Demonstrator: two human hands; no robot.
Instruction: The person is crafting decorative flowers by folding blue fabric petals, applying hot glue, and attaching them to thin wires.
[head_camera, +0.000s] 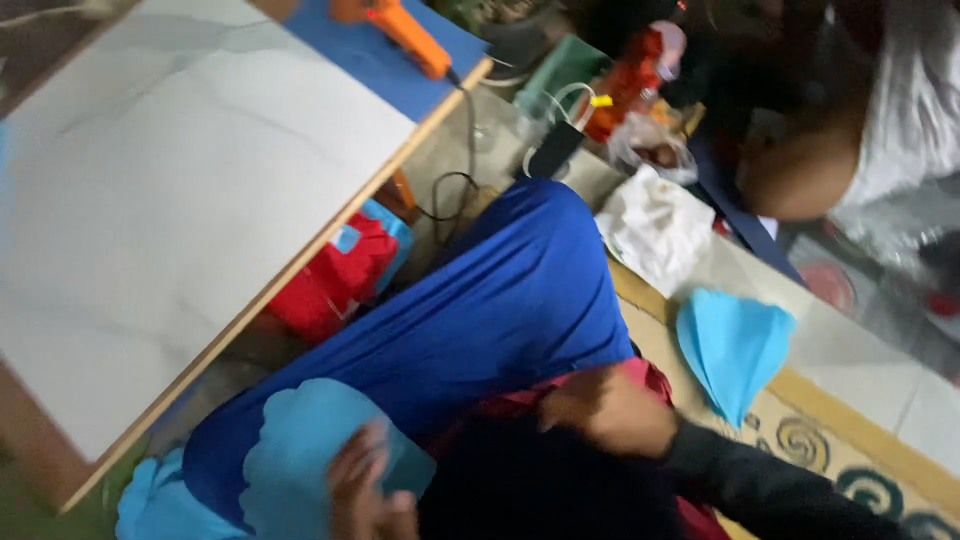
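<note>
My left hand (365, 490) sits low in the frame, its fingers against a round light blue paper piece (300, 450) that lies on my lap, which is covered in deep blue cloth (500, 300). My right hand (605, 405), in a black sleeve, rests with curled fingers on dark and red cloth beside my knee; motion blur hides whether it holds anything. A second light blue folded paper piece (735, 345) lies apart on the patterned mat to the right.
A low white marble-patterned table (170, 200) with a wooden edge fills the left. An orange glue gun (400, 30) lies on a blue sheet at its far corner. A red bag (335, 275) sits under it. Another person (860, 140) crouches at the upper right amid clutter.
</note>
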